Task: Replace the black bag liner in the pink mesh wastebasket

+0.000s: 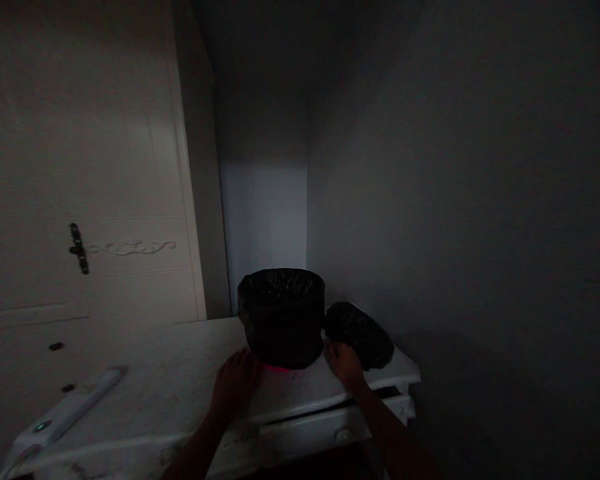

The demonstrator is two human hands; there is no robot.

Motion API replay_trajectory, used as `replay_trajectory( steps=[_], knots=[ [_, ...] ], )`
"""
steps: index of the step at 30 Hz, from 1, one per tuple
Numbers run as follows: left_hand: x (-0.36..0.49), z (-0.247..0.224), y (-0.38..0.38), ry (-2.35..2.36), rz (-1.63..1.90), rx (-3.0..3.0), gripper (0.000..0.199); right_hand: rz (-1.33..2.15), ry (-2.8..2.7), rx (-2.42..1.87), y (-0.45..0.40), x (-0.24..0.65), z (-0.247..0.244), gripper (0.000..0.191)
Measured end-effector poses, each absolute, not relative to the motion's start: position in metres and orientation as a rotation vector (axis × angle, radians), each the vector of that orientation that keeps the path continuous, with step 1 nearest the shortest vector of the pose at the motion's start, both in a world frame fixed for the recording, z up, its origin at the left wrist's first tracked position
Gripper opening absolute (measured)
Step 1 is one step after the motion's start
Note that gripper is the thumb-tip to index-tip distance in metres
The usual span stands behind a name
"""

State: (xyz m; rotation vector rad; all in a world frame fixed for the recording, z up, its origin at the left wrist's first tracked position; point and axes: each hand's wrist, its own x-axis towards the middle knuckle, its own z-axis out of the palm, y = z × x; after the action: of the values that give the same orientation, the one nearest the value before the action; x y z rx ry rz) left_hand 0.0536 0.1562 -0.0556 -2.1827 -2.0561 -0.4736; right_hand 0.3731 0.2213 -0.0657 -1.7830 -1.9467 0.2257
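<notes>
A bin lined with a black plastic bag stands upright on a white dresser top, the bag folded down over its outside. A strip of its pink base shows below the bag. My left hand lies low at the bin's left side, fingers stretched forward by the base. On the other side, my right hand rests with its fingers apart beside the bin's lower right edge. A crumpled black plastic bag lies just behind that hand. Dim light hides whether the fingertips touch the bin.
The white dresser has a slightly open drawer at its front. A long pale object with a small green light lies on the left. A cream wardrobe stands at left, and a grey wall rises at right.
</notes>
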Motion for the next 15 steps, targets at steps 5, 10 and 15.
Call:
replay_trajectory(
  steps=[5,10,15],
  knots=[
    [0.056,-0.049,0.153,-2.112,-0.49,-2.207,0.046,0.212,-1.922,-1.789,0.223,0.372,-0.069,0.047],
    [0.059,-0.042,0.151,-2.108,-0.443,-2.234,0.044,0.196,-1.88,-1.826,0.227,0.372,-0.075,0.043],
    [0.045,-0.052,0.155,-2.201,-0.76,-2.275,0.048,0.186,-1.895,-1.813,0.228,0.372,-0.076,0.043]
  ],
)
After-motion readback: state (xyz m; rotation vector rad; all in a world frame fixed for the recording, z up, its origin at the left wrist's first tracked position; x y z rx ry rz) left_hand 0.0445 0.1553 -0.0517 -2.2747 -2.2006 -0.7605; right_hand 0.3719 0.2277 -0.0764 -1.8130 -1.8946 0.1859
